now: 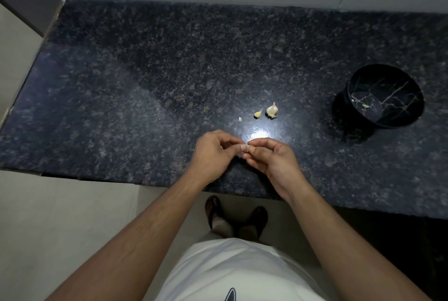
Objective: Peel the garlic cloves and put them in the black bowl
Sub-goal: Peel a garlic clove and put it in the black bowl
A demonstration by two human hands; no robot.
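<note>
Dark speckled granite bench (145, 87) against a plain pale wall. I've got both hands, left hand (213, 152) and right hand (271, 159), pinching one garlic clove (247, 148), pale and mostly hidden, above the bench's near edge; black bowl (385, 97) far right holds one peeled clove (365, 106).

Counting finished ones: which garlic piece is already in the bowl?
The small pale clove inside the black bowl. The others lie on the counter or are pinched between both hands.

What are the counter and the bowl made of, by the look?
Counter: likely polished granite; dark speckled grain and a bright mirror-like glare spot. Bowl: glossy black with pale marble-like veins, probably melamine or glazed ceramic; the picture can't settle which.
</note>
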